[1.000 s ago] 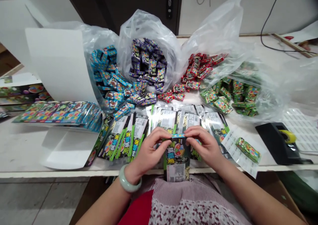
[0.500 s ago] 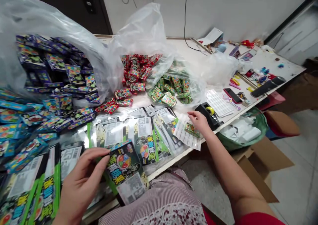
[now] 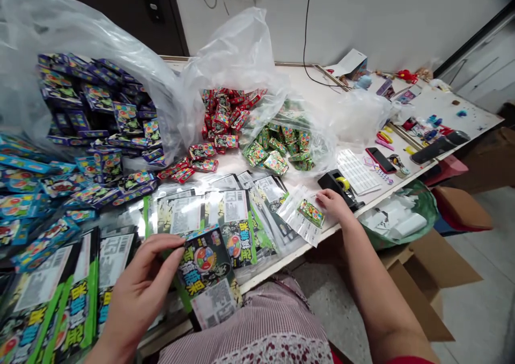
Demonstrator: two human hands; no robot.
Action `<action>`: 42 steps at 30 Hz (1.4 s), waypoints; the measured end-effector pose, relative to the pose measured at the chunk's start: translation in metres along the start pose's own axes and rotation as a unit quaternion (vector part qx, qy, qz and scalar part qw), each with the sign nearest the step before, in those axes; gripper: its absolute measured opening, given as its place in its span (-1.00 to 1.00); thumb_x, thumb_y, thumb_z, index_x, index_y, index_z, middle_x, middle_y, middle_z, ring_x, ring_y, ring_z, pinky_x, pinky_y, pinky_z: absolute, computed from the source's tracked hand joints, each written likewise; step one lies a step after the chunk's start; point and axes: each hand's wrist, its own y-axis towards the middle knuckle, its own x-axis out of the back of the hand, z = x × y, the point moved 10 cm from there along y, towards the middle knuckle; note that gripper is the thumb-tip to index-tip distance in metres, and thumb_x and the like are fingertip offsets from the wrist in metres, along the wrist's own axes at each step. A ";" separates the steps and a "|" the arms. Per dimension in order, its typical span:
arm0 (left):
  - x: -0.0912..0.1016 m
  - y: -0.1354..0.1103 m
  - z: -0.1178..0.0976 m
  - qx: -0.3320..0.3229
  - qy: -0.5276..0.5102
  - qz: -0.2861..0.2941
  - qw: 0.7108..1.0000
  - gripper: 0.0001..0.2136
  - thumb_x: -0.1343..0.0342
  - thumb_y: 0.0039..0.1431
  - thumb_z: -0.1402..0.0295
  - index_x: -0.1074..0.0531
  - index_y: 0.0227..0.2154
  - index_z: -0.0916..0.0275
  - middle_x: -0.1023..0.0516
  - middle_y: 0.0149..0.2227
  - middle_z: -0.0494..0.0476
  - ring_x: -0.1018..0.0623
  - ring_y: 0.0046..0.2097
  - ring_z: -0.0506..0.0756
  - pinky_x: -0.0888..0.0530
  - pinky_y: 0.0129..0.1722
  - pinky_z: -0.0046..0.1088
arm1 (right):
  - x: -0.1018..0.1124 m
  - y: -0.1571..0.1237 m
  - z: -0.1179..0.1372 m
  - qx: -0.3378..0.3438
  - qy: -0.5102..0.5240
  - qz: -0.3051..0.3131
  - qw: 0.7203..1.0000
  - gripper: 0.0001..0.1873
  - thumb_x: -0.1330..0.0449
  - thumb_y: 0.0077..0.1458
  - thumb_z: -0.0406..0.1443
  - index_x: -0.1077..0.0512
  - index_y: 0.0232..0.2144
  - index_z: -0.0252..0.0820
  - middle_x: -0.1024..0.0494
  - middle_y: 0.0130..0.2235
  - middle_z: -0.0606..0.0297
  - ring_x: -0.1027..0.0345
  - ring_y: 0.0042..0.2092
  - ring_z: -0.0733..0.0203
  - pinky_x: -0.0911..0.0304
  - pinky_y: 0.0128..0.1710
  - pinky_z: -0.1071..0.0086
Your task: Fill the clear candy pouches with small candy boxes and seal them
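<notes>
My left hand pinches a black and green printed candy bag by its upper left edge, near the table's front edge. My right hand is at the right edge of a white label sheet, its thumb and fingertips together; whether a label is between them cannot be made out. On that sheet lies a small green candy packet, just left of the fingers. A black tape dispenser with yellow tape stands directly behind my right hand. More printed bags lie flat in overlapping piles between my hands.
Clear plastic bags hold purple packets, red packets and green packets. Blue packets heap at the left. Another label sheet, a phone and a dark cylinder lie rightward. A green-lined bin stands below the table edge.
My right hand has drawn back to the right from over the green packet, which now shows fully. My left hand still holds the bag. The view has shifted slightly.
</notes>
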 end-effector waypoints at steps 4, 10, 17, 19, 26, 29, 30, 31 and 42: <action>-0.006 0.001 -0.006 -0.027 -0.017 0.009 0.999 -0.91 -0.11 0.19 0.36 -0.43 -0.24 0.09 -0.46 -0.23 0.03 -0.48 -0.16 0.09 -0.44 -0.16 -0.38 | -0.007 -0.020 0.045 0.029 0.071 0.054 0.996 -0.60 -0.18 -0.11 0.06 -0.26 -0.51 -0.12 -0.38 -0.50 0.37 -0.32 -0.41 0.22 -0.31 -0.32 0.29; -0.013 -0.001 -0.024 -0.044 -0.061 0.001 0.997 -0.95 -0.09 0.21 0.45 -0.40 -0.29 0.18 -0.43 -0.30 0.08 -0.46 -0.21 0.07 -0.41 -0.19 -0.40 | -0.104 -0.108 0.205 0.194 0.130 0.356 0.905 -0.77 -0.22 0.08 -0.13 -0.36 -0.42 -0.17 -0.41 -0.42 0.35 -0.28 -0.36 0.29 -0.24 -0.30 0.38; -0.014 -0.004 -0.024 -0.026 -0.099 0.012 0.995 -0.95 -0.04 0.25 0.44 -0.37 -0.28 0.18 -0.39 -0.29 0.08 -0.42 -0.20 0.06 -0.36 -0.17 -0.35 | -0.196 -0.182 0.289 0.300 0.032 0.541 0.785 -0.90 -0.18 0.09 -0.28 -0.35 -0.42 -0.18 -0.44 -0.44 0.36 -0.30 -0.40 0.31 -0.23 -0.38 0.41; -0.012 -0.004 -0.022 -0.022 -0.108 0.010 0.994 -0.96 -0.03 0.26 0.42 -0.37 -0.28 0.18 -0.39 -0.28 0.08 -0.42 -0.19 0.07 -0.36 -0.16 -0.34 | -0.208 -0.180 0.288 0.311 0.002 0.542 0.781 -0.91 -0.17 0.09 -0.28 -0.35 -0.43 -0.18 -0.43 -0.45 0.37 -0.29 -0.41 0.31 -0.22 -0.40 0.42; -0.016 0.000 -0.015 -0.008 -0.129 0.007 0.992 -0.94 -0.11 0.23 0.33 -0.38 -0.30 0.19 -0.40 -0.31 0.06 -0.43 -0.23 0.06 -0.37 -0.20 -0.36 | -0.217 -0.168 0.278 0.295 -0.002 0.533 0.793 -0.90 -0.19 0.06 -0.27 -0.36 -0.44 -0.16 -0.42 -0.48 0.40 -0.27 -0.45 0.33 -0.20 -0.45 0.45; -0.016 0.000 -0.012 0.005 -0.123 -0.022 0.992 -0.88 -0.22 0.13 0.37 -0.37 -0.33 0.20 -0.41 -0.33 0.04 -0.43 -0.26 0.04 -0.36 -0.23 -0.38 | -0.217 -0.170 0.279 0.295 -0.006 0.527 0.797 -0.91 -0.18 0.06 -0.29 -0.36 -0.45 -0.16 -0.43 -0.51 0.40 -0.28 -0.47 0.34 -0.19 -0.48 0.47; -0.016 0.000 -0.011 0.010 -0.118 -0.033 0.992 -0.88 -0.22 0.12 0.39 -0.36 -0.35 0.20 -0.41 -0.34 0.03 -0.43 -0.27 0.04 -0.36 -0.24 -0.39 | -0.217 -0.170 0.279 0.297 -0.012 0.521 0.800 -0.92 -0.18 0.06 -0.30 -0.36 -0.45 -0.16 -0.44 -0.51 0.40 -0.28 -0.48 0.34 -0.19 -0.49 0.46; -0.016 -0.001 -0.011 0.013 -0.112 -0.042 0.993 -0.89 -0.21 0.13 0.41 -0.36 -0.35 0.20 -0.41 -0.35 0.03 -0.43 -0.27 0.03 -0.36 -0.24 -0.40 | -0.217 -0.170 0.279 0.300 -0.019 0.513 0.804 -0.92 -0.18 0.06 -0.30 -0.35 -0.46 -0.16 -0.44 -0.52 0.40 -0.29 -0.48 0.33 -0.19 -0.49 0.46; -0.049 -0.042 0.006 0.143 -0.297 0.097 0.939 -0.65 -0.18 0.15 0.28 -0.32 -0.01 0.20 -0.49 -0.10 0.18 -0.51 -0.07 0.13 -0.48 -0.06 -0.28 | -0.242 -0.182 0.220 -0.047 0.080 0.637 0.765 -0.85 -0.21 -0.16 -0.25 -0.38 -0.48 -0.20 -0.38 -0.54 0.42 -0.23 -0.52 0.35 -0.15 -0.53 0.48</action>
